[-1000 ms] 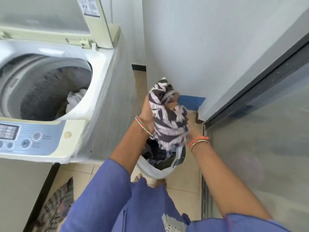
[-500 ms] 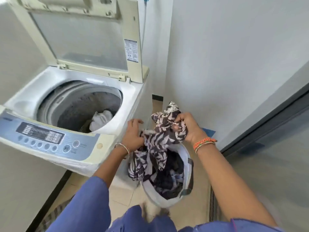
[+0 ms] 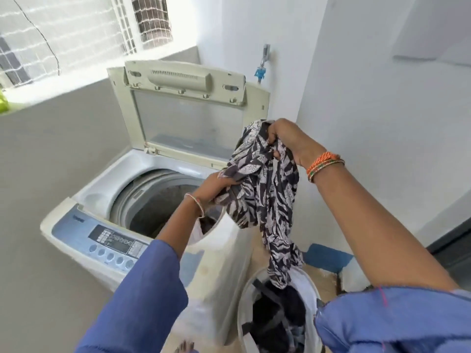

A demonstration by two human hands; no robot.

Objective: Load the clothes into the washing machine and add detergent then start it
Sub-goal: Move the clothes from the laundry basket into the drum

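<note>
The striped cloth (image 3: 265, 189), black and white, is hanging in the air just to the right of the washing machine (image 3: 142, 205), right by its open tub (image 3: 158, 200). The right hand (image 3: 288, 141) is gripping the top of the cloth with its fingers closed tight around a bunch of it. The left hand (image 3: 214, 187) is pinching the cloth's left edge, just over the right rim of the washing machine, and the cloth is hiding most of its fingertips. The bottom end of the cloth is dangling down into the white basket (image 3: 242, 312), which is sitting on the floor against the right side of the washing machine. Dark clothes (image 3: 275, 317) are lying in the basket, too jumbled to tell apart, and the picture is cutting off the basket's lower part. The left arm is covering part of the tub, so what is inside is hard to see. The lid (image 3: 188, 110) is standing up at the back of the washing machine. The button panel (image 3: 114, 240) is running along its front, with writing too blurry to read. A tap (image 3: 262, 64) is sticking out of the wall behind the lid.
</note>
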